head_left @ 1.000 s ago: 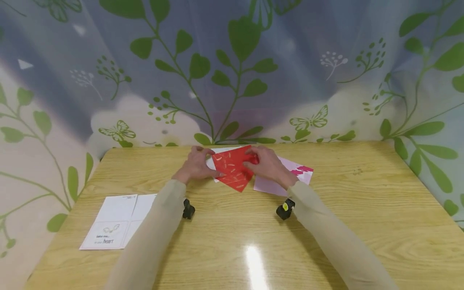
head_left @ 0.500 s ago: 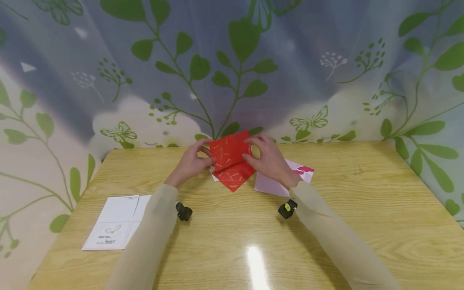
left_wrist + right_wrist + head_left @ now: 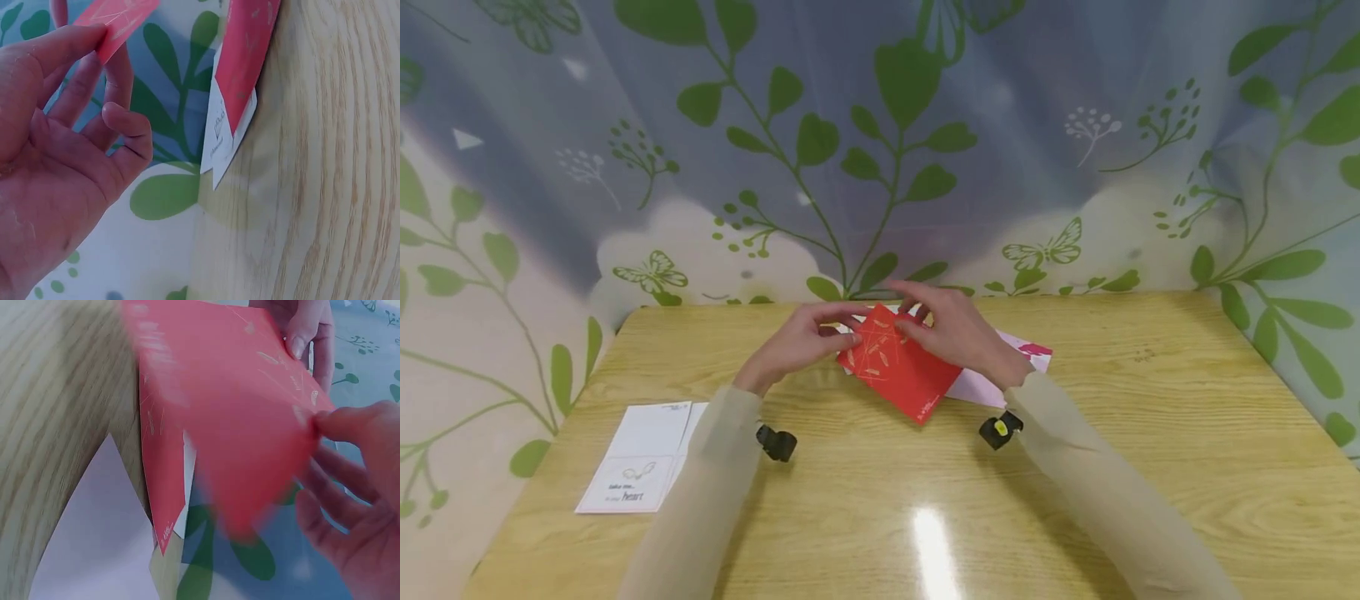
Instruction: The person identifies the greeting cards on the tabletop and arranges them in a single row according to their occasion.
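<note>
In the head view a red card [image 3: 910,367] with fine gold markings and small white print is tilted, one corner pointing towards me. My left hand [image 3: 793,342] pinches its left edge, thumb in front and fingers behind. At its upper right edge my right hand [image 3: 958,329] pinches it between thumb and fingers. Beneath, a second red card [image 3: 244,62] lies on white printed cards [image 3: 220,134] at the table's back edge. The right wrist view shows the raised card [image 3: 231,394], partly blurred, over the lower one [image 3: 159,462].
A pale pink card [image 3: 977,390] with a magenta pattern lies partly under my right hand. White cards [image 3: 636,471], one printed with wings and "heart", lie at the left, partly hidden by my left sleeve. A leaf-patterned curtain [image 3: 880,167] hangs behind the wooden table [image 3: 865,508].
Both hands lifted a red card from the pile at the back. Since then it has turned and come down towards me, with its lower corner pointing forward. A second red card shows beneath it.
</note>
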Demonstrator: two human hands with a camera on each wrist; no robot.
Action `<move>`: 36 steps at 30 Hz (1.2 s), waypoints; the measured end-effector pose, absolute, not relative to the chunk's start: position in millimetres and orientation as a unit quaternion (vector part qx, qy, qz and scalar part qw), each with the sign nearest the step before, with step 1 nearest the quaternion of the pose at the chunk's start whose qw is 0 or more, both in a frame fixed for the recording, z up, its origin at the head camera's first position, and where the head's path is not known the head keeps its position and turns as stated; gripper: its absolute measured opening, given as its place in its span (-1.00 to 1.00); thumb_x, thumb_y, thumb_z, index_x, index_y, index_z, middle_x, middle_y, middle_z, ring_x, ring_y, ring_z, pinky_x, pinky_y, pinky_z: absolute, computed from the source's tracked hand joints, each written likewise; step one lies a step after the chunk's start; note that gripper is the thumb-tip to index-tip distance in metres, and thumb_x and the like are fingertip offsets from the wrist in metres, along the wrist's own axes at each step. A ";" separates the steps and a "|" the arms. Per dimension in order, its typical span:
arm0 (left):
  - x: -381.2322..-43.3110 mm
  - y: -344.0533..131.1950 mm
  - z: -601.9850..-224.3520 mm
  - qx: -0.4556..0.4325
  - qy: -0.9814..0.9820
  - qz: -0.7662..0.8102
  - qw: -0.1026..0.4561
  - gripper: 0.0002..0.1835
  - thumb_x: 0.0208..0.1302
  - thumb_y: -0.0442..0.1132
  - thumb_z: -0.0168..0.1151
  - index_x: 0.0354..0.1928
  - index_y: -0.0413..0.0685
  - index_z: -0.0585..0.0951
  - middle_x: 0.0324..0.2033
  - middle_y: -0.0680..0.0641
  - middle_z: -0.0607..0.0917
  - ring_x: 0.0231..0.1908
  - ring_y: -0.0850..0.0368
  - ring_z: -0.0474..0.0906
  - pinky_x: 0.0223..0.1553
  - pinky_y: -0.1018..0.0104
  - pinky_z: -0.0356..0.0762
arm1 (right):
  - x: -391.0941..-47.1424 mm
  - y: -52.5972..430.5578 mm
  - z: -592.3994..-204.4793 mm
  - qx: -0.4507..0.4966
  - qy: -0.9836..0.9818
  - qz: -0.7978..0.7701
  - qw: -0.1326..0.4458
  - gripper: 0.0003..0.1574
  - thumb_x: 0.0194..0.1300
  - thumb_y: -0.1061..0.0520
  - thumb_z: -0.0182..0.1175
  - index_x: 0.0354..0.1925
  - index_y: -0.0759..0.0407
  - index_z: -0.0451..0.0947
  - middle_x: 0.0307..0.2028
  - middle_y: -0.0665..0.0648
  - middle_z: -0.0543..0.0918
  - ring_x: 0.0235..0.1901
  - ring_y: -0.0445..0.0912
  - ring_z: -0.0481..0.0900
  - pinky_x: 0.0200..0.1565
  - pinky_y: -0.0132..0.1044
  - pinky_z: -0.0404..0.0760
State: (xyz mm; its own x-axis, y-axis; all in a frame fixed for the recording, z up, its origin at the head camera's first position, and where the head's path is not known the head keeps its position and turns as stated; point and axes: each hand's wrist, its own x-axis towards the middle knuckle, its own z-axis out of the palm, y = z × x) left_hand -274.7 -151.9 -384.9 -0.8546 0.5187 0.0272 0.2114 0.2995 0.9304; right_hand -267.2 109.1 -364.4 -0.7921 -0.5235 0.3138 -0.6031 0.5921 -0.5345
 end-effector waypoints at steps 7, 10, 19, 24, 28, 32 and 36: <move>-268.8 -151.3 -382.6 0.214 0.802 0.542 0.130 -0.67 0.39 -0.30 0.30 0.17 -0.08 0.65 -0.02 -0.19 0.74 -0.21 0.04 0.74 -0.21 0.25 0.72 | -261.2 110.2 -363.5 0.322 -0.873 0.366 -0.026 -0.39 0.33 0.29 0.30 0.33 0.15 0.52 -0.26 0.14 0.73 -0.40 -0.10 0.62 -0.34 -0.30 0.65; -267.6 -155.1 -384.0 0.218 0.803 0.539 0.127 -0.67 0.38 -0.27 0.32 0.16 -0.10 0.65 0.01 -0.17 0.73 -0.13 0.03 0.72 -0.10 0.20 0.71 | -257.4 111.4 -365.1 0.303 -0.854 0.419 -0.052 -0.49 0.34 0.30 0.28 0.25 0.16 0.57 -0.26 0.18 0.70 -0.37 0.00 0.65 -0.34 -0.26 0.68; -255.2 -169.4 -387.6 0.173 0.783 0.577 0.158 -0.58 0.35 -0.36 0.32 0.23 -0.11 0.54 0.00 -0.24 0.66 -0.20 -0.12 0.77 -0.01 -0.11 0.72 | -242.4 113.0 -376.8 0.213 -0.787 0.572 -0.093 -0.58 0.39 0.29 0.26 0.18 0.08 0.56 -0.21 0.29 0.61 -0.39 0.36 0.67 -0.36 0.25 0.71; -246.7 -174.0 -385.9 0.178 0.789 0.569 0.147 -0.60 0.33 -0.36 0.34 0.18 -0.04 0.55 -0.03 -0.21 0.67 -0.27 -0.07 0.76 -0.17 -0.11 0.75 | -235.1 103.7 -383.8 0.198 -0.804 0.557 -0.065 -0.73 0.37 0.28 0.28 0.02 0.10 0.61 -0.19 0.23 0.65 -0.42 0.22 0.72 -0.37 0.22 0.72; -239.8 -182.1 -384.5 0.181 0.799 0.552 0.152 -0.65 0.33 -0.39 0.32 0.12 -0.05 0.55 -0.02 -0.22 0.67 -0.28 -0.12 0.75 -0.21 -0.14 0.74 | -229.3 94.9 -386.5 0.199 -0.814 0.543 -0.058 -0.84 0.34 0.29 0.31 -0.12 0.13 0.60 -0.23 0.22 0.67 -0.35 0.30 0.73 -0.39 0.18 0.72; -234.3 -192.1 -384.8 0.188 0.806 0.538 0.161 -0.69 0.35 -0.36 0.31 0.10 -0.07 0.57 0.03 -0.22 0.64 -0.25 -0.14 0.76 -0.18 -0.14 0.75 | -225.2 86.9 -389.1 0.211 -0.814 0.537 -0.066 -0.86 0.33 0.29 0.32 -0.17 0.14 0.58 -0.25 0.20 0.67 -0.34 0.32 0.72 -0.40 0.14 0.72; -228.9 -204.0 -388.5 0.192 0.811 0.527 0.164 -0.72 0.37 -0.34 0.31 0.09 -0.10 0.60 0.04 -0.24 0.63 -0.20 -0.22 0.75 -0.14 -0.11 0.76 | -222.6 79.6 -393.9 0.226 -0.812 0.532 -0.083 -0.87 0.33 0.30 0.30 -0.18 0.15 0.56 -0.25 0.20 0.66 -0.35 0.29 0.73 -0.40 0.09 0.74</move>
State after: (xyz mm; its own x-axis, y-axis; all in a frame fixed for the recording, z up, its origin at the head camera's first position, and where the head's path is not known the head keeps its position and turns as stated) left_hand -228.9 -204.0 -388.5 -0.8718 0.4857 -0.0637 0.1387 0.3695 0.9188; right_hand -222.6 79.6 -393.9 -0.8839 -0.4553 0.1066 -0.2795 0.3315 -0.9011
